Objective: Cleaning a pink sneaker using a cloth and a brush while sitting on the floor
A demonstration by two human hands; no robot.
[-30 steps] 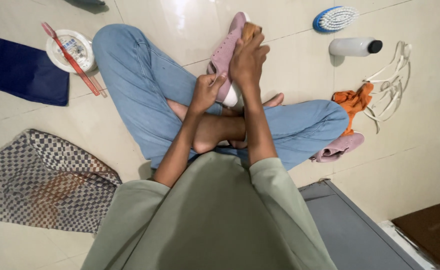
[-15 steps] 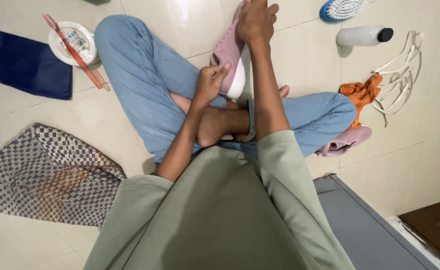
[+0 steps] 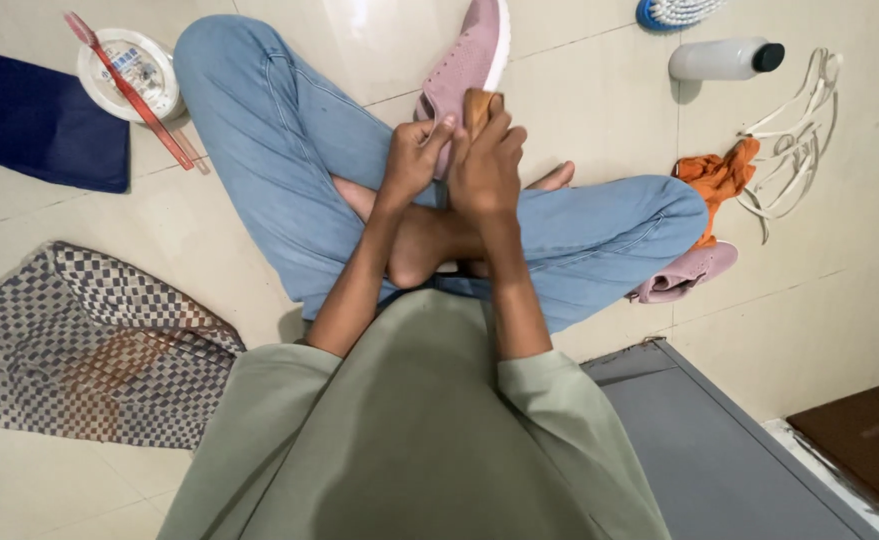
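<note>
Pink knit shoe (image 3: 469, 60), white-edged sole

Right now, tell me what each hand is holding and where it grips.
The left hand holds the pink shoe at its heel end. The right hand grips a small brown brush by its lower part, pressed to the shoe.

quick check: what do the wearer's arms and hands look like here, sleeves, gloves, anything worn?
Both hands are bare: no gloves, rings, watch or bands visible on the left hand or right hand. The forearms are uncovered. Loose sage-green sleeves of a plain top end near the elbows, with no markings.
</note>
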